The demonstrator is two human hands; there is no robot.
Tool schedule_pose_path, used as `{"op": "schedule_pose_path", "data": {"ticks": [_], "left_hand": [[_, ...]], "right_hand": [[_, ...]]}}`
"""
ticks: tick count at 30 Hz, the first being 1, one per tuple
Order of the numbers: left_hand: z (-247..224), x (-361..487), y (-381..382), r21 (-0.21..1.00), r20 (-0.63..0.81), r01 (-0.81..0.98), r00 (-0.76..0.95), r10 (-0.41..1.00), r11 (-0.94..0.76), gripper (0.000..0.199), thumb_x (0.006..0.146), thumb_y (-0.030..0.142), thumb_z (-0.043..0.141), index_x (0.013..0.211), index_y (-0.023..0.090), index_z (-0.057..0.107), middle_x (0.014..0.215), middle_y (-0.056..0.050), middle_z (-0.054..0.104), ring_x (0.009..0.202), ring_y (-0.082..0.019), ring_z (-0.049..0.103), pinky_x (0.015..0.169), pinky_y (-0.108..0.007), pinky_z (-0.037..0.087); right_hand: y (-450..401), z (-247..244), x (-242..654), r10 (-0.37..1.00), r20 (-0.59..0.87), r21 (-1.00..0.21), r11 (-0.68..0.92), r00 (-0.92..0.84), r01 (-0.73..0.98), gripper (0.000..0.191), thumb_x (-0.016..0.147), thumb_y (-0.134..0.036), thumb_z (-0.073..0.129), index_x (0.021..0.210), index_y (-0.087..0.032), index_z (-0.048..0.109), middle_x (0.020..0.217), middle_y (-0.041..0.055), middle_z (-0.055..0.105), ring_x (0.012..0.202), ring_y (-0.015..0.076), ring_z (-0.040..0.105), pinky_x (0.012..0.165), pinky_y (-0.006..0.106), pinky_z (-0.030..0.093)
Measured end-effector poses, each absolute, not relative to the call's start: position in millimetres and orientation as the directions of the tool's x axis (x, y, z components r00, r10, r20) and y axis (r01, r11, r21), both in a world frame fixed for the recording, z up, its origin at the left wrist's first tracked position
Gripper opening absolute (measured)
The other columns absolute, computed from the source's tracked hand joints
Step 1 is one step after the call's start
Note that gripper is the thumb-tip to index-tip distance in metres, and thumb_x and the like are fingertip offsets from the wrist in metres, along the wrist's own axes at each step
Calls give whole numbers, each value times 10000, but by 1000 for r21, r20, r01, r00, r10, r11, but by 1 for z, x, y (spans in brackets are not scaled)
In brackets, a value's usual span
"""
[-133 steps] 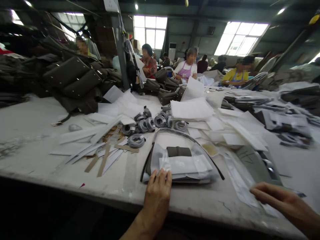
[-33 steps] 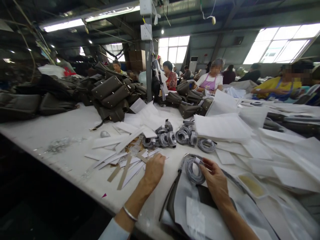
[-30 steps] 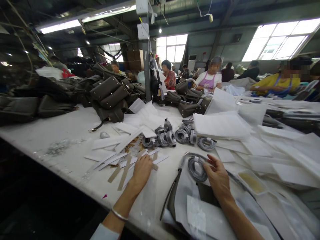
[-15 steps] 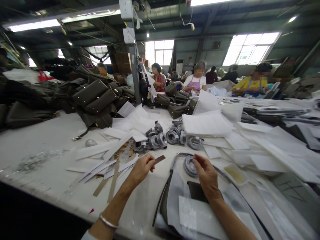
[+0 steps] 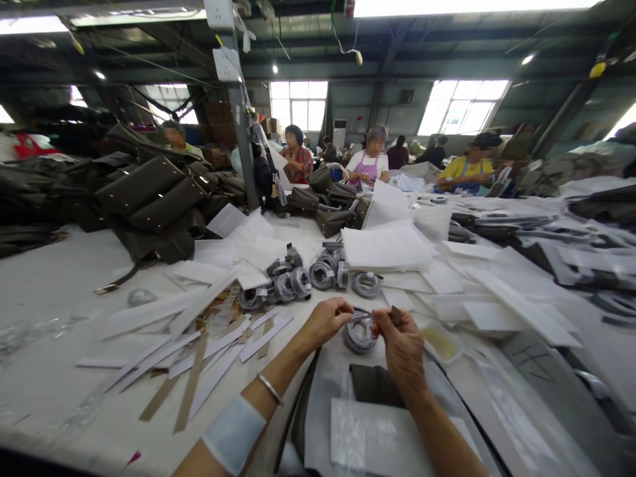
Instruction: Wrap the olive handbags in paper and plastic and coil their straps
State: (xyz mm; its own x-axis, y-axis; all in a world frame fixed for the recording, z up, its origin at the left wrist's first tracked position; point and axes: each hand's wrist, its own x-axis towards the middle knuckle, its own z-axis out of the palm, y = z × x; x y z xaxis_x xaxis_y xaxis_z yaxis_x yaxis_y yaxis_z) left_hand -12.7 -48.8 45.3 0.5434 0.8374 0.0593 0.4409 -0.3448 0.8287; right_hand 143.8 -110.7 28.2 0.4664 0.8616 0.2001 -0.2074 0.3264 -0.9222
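My left hand [image 5: 328, 322] is closed in a pinch at the left end of a thin grey wrapped strap [image 5: 362, 317]. The strap spans the short gap to my right hand [image 5: 401, 350], whose fingers are also closed. A small brown strip [image 5: 396, 314] sticks up from the right fingers. Just behind and below the strap lies a grey wrapped coil [image 5: 358, 338]. Under my hands is a dark olive bag [image 5: 375, 384] partly covered with grey and white sheets; a white foam sheet [image 5: 397, 434] lies on its front. My fingertips hide exactly how the strip meets the strap.
Several grey coils [image 5: 285, 286] and a stack of white foam sheets [image 5: 387, 248] stand behind. Brown and white strips [image 5: 191, 383] are scattered left. A shallow tray [image 5: 440, 344] sits right. Dark bags [image 5: 154, 192] are piled back left, beside a post [image 5: 242, 132]. Co-workers sit across the table.
My left hand has moved right, close to my right hand, and grips the strap. The brown strip it held now shows at my right fingers. The view has turned slightly right.
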Motion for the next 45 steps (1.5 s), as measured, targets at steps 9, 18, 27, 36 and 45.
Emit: {"op": "schedule_pose_path", "data": {"ticks": [9,18,27,36,45], "left_hand": [[26,26,-41,414,12,724,602,798,-552,298,837,135,546,1103,216,652,1132,-108,657,1104,-258,592,953,-394,459],[33,17,-33,168,-50,901,412,910,-399,251,885,275,547,1014,118,694,952,-193,716,946,-301,690,800,-382,517],[32,-2,-30,153,40,901,405,913,-406,333,840,440,658,1016,158,674,1077,-145,671,1033,-286,633,841,-366,492],[24,4,-16,294,102,813,496,862,-502,574,780,363,738,1297,213,539,1309,-91,576,1243,-269,497,1045,-377,387],[7,-1,-8,406,-9,825,435,900,-394,375,768,219,627,1139,178,665,1157,-90,681,1111,-253,608,957,-317,447]], "right_hand": [[-108,28,148,756,171,-899,382,632,-214,438,655,-388,852,955,-155,634,917,59,730,863,225,718,833,404,600],[-113,27,146,779,210,-939,328,590,-99,362,688,-409,816,906,-139,711,744,35,704,560,123,601,516,246,508],[-110,22,144,790,147,-951,279,595,-136,389,680,-425,825,912,-140,696,778,43,715,623,161,658,616,298,551],[-109,12,146,794,253,-960,278,553,39,354,731,-451,780,872,-146,667,737,31,691,651,160,633,611,281,533],[-110,5,145,791,375,-926,298,483,230,283,768,-435,739,829,-166,679,734,19,674,654,150,610,649,270,516]]}}
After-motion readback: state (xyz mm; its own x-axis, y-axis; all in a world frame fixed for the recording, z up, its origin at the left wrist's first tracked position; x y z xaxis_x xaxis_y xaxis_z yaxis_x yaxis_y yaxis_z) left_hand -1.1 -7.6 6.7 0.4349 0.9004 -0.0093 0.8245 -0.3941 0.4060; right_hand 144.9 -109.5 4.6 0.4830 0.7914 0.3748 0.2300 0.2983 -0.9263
